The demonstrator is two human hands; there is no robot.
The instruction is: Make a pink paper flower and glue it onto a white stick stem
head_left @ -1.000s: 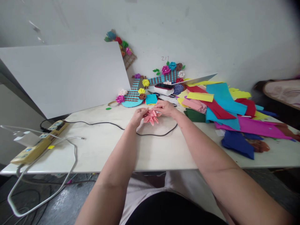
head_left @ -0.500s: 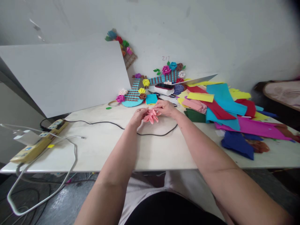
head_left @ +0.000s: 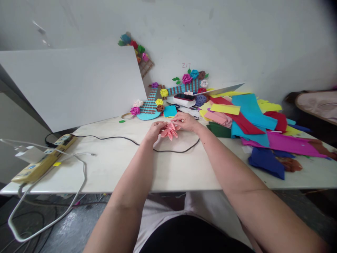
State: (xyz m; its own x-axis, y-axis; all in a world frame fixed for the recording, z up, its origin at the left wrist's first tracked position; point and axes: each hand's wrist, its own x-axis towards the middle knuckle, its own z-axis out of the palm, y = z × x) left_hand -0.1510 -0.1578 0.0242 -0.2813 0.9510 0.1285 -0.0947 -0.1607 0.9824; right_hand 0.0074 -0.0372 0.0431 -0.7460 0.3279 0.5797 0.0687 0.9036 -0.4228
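Observation:
A pink paper flower (head_left: 170, 132) with pointed petals is held between my two hands, over the middle of the table. My left hand (head_left: 156, 131) pinches its left side. From the upper right, the closed fingers of my right hand (head_left: 185, 122) grip its petals. The flower's far side is partly hidden by my fingers. Just beyond my hands lies a blue paper square (head_left: 170, 111), with dark-handled scissors (head_left: 173, 104) behind it. A black cable (head_left: 176, 151) runs across the table on the near side of the flower.
Coloured paper sheets (head_left: 250, 116) pile up on the right. A blue flower-trimmed guitar shape (head_left: 149, 105) leans at the back, near a phone on a white box (head_left: 184, 101). A white board (head_left: 73, 88) and a power strip (head_left: 46, 160) stand left.
The flower has shifted and tilted slightly between my fingers. Both hands stay in nearly the same place, with small finger movements.

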